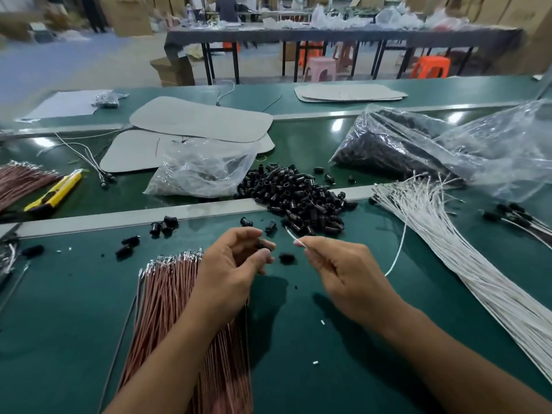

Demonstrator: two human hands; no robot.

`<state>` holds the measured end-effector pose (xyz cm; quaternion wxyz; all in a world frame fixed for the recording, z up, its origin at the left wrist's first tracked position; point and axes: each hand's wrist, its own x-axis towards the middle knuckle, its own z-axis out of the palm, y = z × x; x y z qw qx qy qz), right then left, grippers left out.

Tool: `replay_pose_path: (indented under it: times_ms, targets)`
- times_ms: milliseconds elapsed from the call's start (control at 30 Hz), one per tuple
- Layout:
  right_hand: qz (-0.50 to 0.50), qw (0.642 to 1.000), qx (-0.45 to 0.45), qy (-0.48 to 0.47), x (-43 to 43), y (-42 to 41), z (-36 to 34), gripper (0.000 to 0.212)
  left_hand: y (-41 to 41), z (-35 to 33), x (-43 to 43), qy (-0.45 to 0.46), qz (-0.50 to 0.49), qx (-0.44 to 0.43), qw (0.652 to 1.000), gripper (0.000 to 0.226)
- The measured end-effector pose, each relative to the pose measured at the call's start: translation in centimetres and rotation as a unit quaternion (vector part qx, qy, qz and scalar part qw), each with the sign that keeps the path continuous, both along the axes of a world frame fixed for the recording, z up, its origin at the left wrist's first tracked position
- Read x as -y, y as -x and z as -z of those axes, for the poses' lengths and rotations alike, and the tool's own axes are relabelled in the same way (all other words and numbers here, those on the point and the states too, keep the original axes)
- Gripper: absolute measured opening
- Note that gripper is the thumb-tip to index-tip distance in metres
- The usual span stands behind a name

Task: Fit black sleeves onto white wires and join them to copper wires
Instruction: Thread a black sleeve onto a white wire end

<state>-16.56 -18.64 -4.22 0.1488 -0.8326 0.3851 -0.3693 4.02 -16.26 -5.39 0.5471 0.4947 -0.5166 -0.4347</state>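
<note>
White wire [291, 234] pinched betw. thumb & forefinger of right hand [343, 273], tip aimed at black sleeve [264, 245], just apart from it. Sleeve gripped in curled fingers of left hand [230, 264], above green worktop [298, 339]. Copper wires [167, 294] lie under left forearm. Sleeve pile [298, 195] sits beyond hands, white wire bundle [463, 255] to the right.

We see a dark green table [298, 354] crossed by a pale grey strip [149, 213], a glossy black pile of sleeves [301, 198], a white bundle of wires [466, 258] and pinkish copper wires [167, 294] with silver tips. The sleeve [264, 245] in our left hand [236, 264] is black, and the wire [291, 234] in our right hand [337, 270] is white. Farther off are a yellow-and-black knife [55, 191], plain light grey boards [203, 121], an orange stool [430, 67] and a pink stool [321, 68].
</note>
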Motion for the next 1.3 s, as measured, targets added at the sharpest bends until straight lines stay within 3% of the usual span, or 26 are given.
replay_pose_path:
  times_ms: [367, 533, 600, 700, 900, 1300]
  targets:
    - [-0.022, 0.999, -0.025, -0.027, -0.03, -0.04, 0.91, 0.021, 0.12, 0.11, -0.32, 0.016, 0.048, -0.050, 0.997, 0.022]
    - [-0.012, 0.998, -0.035, -0.042, -0.16, -0.05, 0.82, 0.020, 0.12, 0.22, -0.61, 0.039, 0.043, 0.083, 0.995, 0.028]
    - [-0.008, 0.998, -0.038, -0.042, -0.12, 0.00, 0.65, 0.021, 0.32, 0.18, -0.73, 0.048, 0.044, 0.116, 0.991, 0.016]
    - [-0.014, 0.998, -0.049, -0.036, -0.09, -0.02, 0.67, 0.022, 0.52, 0.48, -0.73, 0.051, 0.039, 0.142, 0.988, 0.009]
    - [-0.042, 0.997, -0.058, -0.043, -0.18, 0.01, 0.77, 0.021, 0.66, 0.56, -0.71, 0.056, 0.040, 0.190, 0.979, 0.018]
    - [0.010, 0.991, 0.065, -0.120, 0.67, -0.04, 0.91, 0.004, 0.69, 0.34, -0.42, 0.041, 0.036, 0.228, 0.972, 0.015]
